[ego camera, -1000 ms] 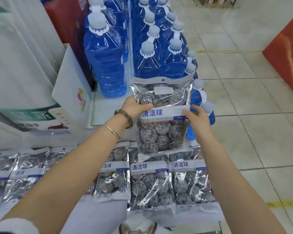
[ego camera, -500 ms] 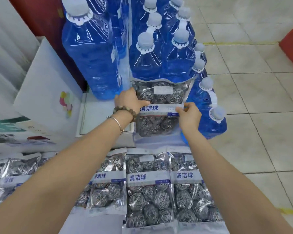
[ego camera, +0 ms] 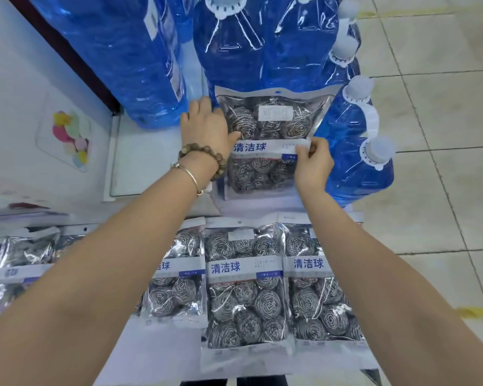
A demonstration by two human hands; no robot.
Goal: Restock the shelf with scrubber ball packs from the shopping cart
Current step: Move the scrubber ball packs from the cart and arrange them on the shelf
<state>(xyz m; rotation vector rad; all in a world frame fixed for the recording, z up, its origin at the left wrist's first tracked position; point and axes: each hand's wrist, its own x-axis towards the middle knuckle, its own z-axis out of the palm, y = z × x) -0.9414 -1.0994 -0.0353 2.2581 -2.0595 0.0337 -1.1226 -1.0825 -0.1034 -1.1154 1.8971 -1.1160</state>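
A clear scrubber ball pack (ego camera: 268, 140) with steel balls and a blue-lettered band stands on the white shelf (ego camera: 151, 162), leaning against the blue bottles behind it. My left hand (ego camera: 207, 129), wearing a bead bracelet, grips the pack's left edge. My right hand (ego camera: 313, 162) pinches its right edge at the band. Nearer to me, several more scrubber ball packs (ego camera: 243, 285) lie flat side by side in a row. The shopping cart is out of view.
Large blue liquid bottles (ego camera: 234, 51) with white caps stand at the back and right of the pack. A white panel with a colourful sticker (ego camera: 70, 137) is at the left. Tiled floor (ego camera: 444, 190) lies to the right.
Both hands have carried the pack forward and down from mid-air to the shelf against the blue bottles. The camera has moved closer and tilted down.
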